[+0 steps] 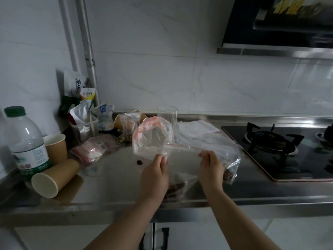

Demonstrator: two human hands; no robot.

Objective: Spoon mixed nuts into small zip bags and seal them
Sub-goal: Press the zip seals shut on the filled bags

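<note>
I hold a clear zip bag (182, 163) up over the steel counter (111, 188). My left hand (155, 175) pinches the left end of its red zip strip and my right hand (210, 170) pinches the right end. Dark nuts sit in the bag's bottom (177, 186), between my wrists. Behind it an open clear bag with a pink rim (151, 136) stands upright. Another bag holding nuts (232, 170) lies behind my right hand. One loose nut (139, 162) lies on the counter. No spoon is visible.
A water bottle (25, 141), an upright paper cup (55, 147) and a tipped paper cup (54, 177) crowd the left. Snack packets (81, 105), a pack of zip bags (93, 150) and a glass (167, 118) stand behind. A gas hob (277, 147) is at right.
</note>
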